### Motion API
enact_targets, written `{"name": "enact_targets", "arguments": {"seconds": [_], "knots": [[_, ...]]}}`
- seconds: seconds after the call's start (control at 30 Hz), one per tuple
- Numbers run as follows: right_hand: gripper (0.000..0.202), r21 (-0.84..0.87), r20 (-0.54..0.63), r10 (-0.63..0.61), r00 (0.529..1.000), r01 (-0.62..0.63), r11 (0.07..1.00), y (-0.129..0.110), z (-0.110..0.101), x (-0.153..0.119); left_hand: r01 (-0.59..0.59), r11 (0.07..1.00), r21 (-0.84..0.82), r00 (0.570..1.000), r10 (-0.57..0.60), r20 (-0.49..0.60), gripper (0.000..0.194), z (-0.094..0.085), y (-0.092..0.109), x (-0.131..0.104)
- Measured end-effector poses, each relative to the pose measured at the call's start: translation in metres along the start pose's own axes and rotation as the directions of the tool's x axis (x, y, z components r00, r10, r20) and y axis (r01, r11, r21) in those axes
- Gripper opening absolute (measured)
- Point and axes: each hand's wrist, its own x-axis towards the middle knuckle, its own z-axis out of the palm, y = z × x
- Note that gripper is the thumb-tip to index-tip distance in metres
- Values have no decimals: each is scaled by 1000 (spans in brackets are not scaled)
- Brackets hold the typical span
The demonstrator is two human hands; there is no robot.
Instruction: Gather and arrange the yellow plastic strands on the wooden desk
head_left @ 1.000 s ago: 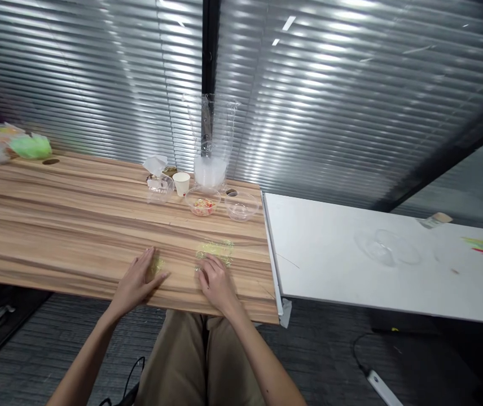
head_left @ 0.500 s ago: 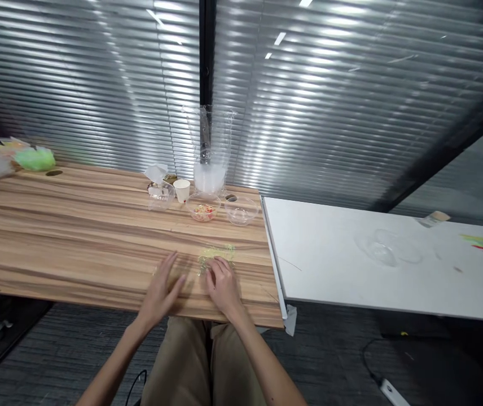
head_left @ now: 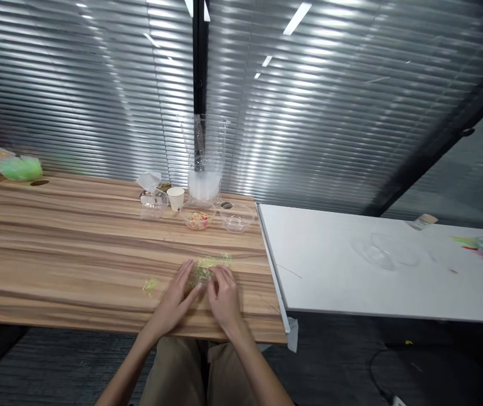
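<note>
A thin spread of small yellow-green bits [head_left: 203,273] lies on the wooden tabletop in front of me; the bits are too small to name. My left hand [head_left: 176,299] rests along the left side of the spread, fingers stretched out and thumb apart, holding nothing. At the right side, my right hand [head_left: 225,296] has its fingers bent down and drawn together over the bits. What is between its fingertips, if anything, is hidden. A smaller patch of yellow-green bits [head_left: 150,285] lies to the left of my left hand.
Behind the hands stand a clear bowl with red and yellow bits [head_left: 198,215], another clear bowl [head_left: 237,217], a paper cup [head_left: 176,198], a clear container [head_left: 154,204] and a plastic bag with white contents [head_left: 204,185]. A white table [head_left: 330,282] adjoins on the right.
My left hand has moved right, up to the edge of the spread, uncovering the small patch on its left. My right hand stays at the bits. The view has shifted slightly.
</note>
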Motion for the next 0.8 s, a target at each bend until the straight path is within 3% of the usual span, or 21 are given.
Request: {"name": "enact_targets", "arguments": {"seconds": [0.2,0.37,0.57,0.8], "knots": [[36,-40,104,27,994,-23,999,1,1,-7,-118,988,104,988,106,113,62,2,1,0],[46,-23,159,25,987,-21,1000,2,3,-11,-194,958,212,977,168,133,64,5,-1,0],[44,19,185,42,982,-46,999,0,0,-12,-124,976,178,988,105,111,64,4,-2,-3],[45,70,96,4,995,-11,997,3,5,-14,34,998,48,999,-33,-8,68,5,-11,-5]]}}
